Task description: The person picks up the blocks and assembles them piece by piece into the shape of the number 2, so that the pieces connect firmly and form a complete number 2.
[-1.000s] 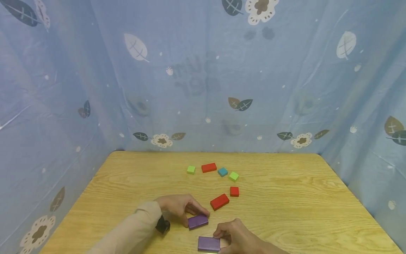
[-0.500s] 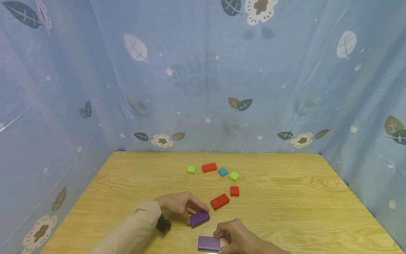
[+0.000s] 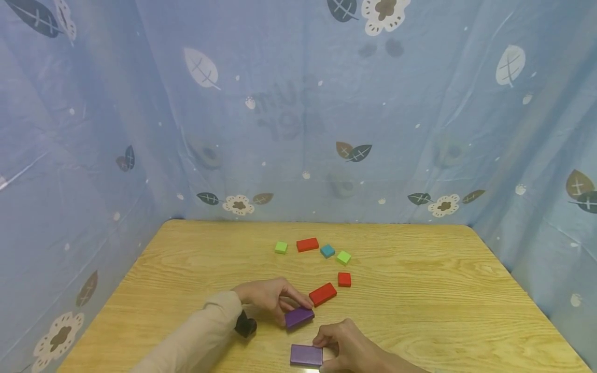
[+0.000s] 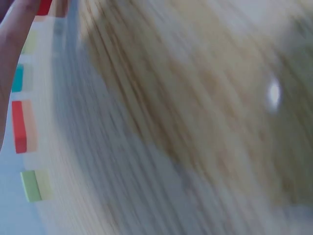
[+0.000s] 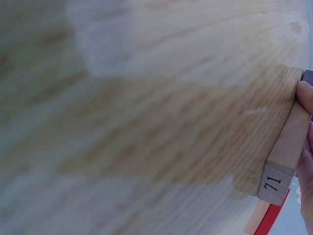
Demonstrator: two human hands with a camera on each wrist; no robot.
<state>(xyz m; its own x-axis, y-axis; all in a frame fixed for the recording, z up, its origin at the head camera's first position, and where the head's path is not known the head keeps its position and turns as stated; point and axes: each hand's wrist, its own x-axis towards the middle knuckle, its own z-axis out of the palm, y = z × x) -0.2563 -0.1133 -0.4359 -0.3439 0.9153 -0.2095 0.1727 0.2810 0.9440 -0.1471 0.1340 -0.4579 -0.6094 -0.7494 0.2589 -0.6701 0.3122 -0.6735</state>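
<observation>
My left hand (image 3: 270, 298) pinches a purple block (image 3: 299, 318) between thumb and fingers; the block is slightly tilted. In the left wrist view only part of a finger (image 4: 14, 49) shows at the edge, and the block is hidden. Nearer the front edge, my right hand (image 3: 347, 347) grips a pale wooden block (image 5: 286, 142) with "71" on its end. A second purple block (image 3: 306, 355) lies flat just left of the right fingertips, against the pale one. The blocks in the two hands are a short gap apart.
A red block (image 3: 323, 294) lies just ahead of the left fingertips, with a small red square block (image 3: 344, 280) beyond it. Farther back are a long red block (image 3: 307, 245), a blue square (image 3: 327, 251) and two green squares (image 3: 281, 247). A blue curtain (image 3: 298, 129) encloses the wooden table (image 3: 443, 300).
My left hand has carried its purple block a little right and forward, turning it slightly. The right hand and the block it holds have stayed in place.
</observation>
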